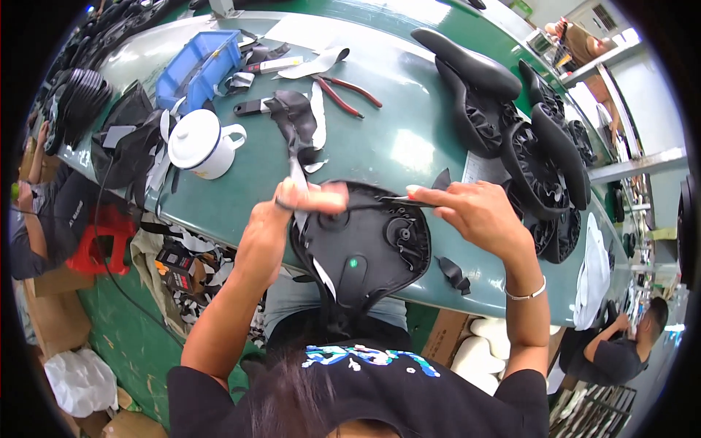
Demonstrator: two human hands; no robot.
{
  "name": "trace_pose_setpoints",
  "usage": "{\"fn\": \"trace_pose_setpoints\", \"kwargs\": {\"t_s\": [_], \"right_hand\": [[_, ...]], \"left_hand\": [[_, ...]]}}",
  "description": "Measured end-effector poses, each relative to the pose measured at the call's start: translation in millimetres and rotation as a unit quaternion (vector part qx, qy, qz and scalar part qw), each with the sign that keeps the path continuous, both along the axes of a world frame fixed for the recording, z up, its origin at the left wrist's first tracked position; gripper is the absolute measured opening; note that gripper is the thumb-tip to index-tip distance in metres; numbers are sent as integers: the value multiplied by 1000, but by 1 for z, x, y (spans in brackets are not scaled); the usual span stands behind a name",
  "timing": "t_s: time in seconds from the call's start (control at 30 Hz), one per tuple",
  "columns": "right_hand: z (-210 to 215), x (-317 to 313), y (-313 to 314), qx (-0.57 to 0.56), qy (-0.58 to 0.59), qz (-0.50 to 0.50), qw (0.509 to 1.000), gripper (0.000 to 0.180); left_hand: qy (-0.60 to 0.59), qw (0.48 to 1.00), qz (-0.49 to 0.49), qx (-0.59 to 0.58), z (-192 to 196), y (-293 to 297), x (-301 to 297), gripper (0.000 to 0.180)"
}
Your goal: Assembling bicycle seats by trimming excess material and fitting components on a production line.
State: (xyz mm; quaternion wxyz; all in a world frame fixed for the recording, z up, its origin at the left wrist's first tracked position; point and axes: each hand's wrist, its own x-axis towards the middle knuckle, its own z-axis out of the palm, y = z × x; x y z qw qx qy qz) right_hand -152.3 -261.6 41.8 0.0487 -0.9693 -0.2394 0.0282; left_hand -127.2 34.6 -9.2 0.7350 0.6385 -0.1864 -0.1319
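Note:
A black bicycle saddle (343, 255) lies upside down at the table's near edge, its hollow underside up and its narrow nose toward me. Dark cover material gathers along its rim. Over its far left edge is my left hand (281, 219), fingers curled and partly blurred; what they grip cannot be made out. My right hand (478, 215) is closed on a slim tool with a metal blade (398, 199), which reaches left over the saddle's far rim. The tool's handle is mostly hidden by the fingers. A dark scrap (454, 275) lies to the saddle's right.
Several black saddles (478, 73) are piled at the right. Red-handled pliers (339, 95), a white lidded mug (201, 142), a blue bin (193, 69) and dark scraps (292, 117) lie on the green table. A red stool (106, 237) stands left; co-workers sit on both sides.

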Motion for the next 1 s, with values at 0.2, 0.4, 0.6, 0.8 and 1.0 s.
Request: {"fn": "trace_pose_setpoints", "kwargs": {"t_s": [0.2, 0.4, 0.6, 0.8, 1.0], "right_hand": [[3, -55, 19, -136, -4, -50, 990, 55], [18, -100, 56, -99, 42, -150, 983, 51], [32, -44, 38, -106, 43, -56, 992, 38], [15, -42, 34, -83, 62, -37, 994, 51], [-5, -120, 55, -38, 41, -154, 987, 56]], "left_hand": [[7, 949, 130, -286, 44, 53, 31, 63], [-39, 994, -90, 39, 31, 38, 70, 29], [-385, 835, -187, 347, 13, -23, 66, 27], [6, 977, -198, -83, -1, -38, 55, 36], [32, 923, -5, -383, 54, -21, 95, 22]]}}
